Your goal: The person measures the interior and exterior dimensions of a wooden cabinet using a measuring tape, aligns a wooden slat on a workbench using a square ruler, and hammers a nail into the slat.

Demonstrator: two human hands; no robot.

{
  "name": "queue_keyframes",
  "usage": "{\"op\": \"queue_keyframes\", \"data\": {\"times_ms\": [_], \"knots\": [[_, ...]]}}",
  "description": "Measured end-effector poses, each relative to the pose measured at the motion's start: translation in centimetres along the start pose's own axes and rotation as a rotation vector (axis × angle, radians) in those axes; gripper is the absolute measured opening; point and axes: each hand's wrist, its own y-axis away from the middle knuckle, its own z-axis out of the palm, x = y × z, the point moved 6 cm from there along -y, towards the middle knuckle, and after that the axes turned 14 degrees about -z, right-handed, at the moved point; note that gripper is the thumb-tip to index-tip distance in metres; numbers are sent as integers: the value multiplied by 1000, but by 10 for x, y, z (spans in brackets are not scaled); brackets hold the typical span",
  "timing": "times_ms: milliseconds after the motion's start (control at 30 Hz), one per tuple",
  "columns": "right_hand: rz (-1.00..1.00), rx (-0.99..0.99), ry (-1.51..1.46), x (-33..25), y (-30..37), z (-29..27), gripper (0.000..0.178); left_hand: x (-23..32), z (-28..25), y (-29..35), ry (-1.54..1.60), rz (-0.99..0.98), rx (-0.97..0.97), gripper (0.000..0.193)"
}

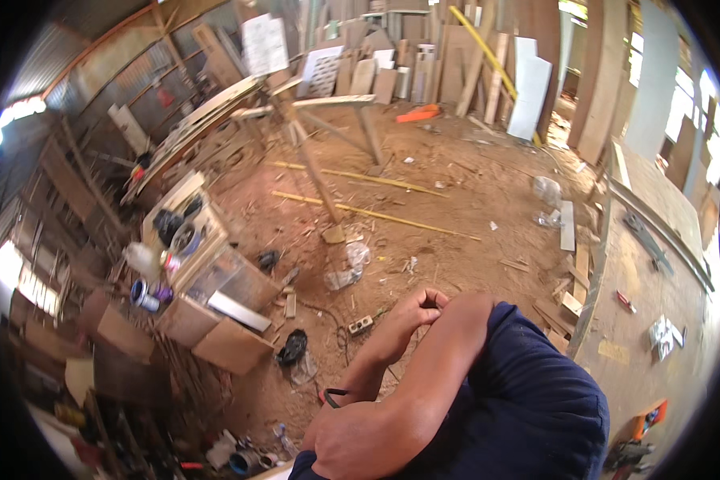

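In the head view, the left hand is just below the centre, its fingers curled in toward the thumb and narrow. A bare arm crosses close beside it and covers part of the grip, so I cannot tell whether anything is held. The right hand cannot be made out clearly, nor can its state be told. A dark wristband shows further down the arms, toward seven o'clock; navy cloth fills the space at about five.

Nearest the left hand is a pale power-socket block — on the dirt floor, between eight and nine o'clock. Further out that way lies a black plastic bag; a clear plastic bag lies at ten. Two long yellow strips stretch across the floor around eleven o'clock, by a wooden trestle.

At three o'clock stands a worktop — on it a red-handled tool and a grey metal tool. Boards lean along the wall at twelve.
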Motion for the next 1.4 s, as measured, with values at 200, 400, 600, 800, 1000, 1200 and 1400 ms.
{"op": "queue_keyframes", "data": {"times_ms": [200, 400, 600, 800, 1000, 1200, 1400], "knots": [[344, 354, -300, 35, 108, -22, 26, 21, 23, -94, -320, -119, -252, 30], [486, 333, -131, 66, 242, -64, 25, 22, 62, -258, -248, -310, -229, 21], [747, 223, 39, 76, 409, -101, 27, 31, 131, -416, -500, -371, -704, 24], [889, 245, 39, 79, 519, -137, 29, 10, 195, -531, -526, -407, -812, 34], [988, 326, 139, 95, 646, -168, 35, 11, 215, -628, -641, -603, -1121, 34], [1171, 506, 310, 147, 789, -206, 25, 34, 237, -742, -618, -584, -1294, 30], [1381, 556, 239, 190, 915, -286, 23, 106, 234, -870, -552, -644, -1501, 31]]}}
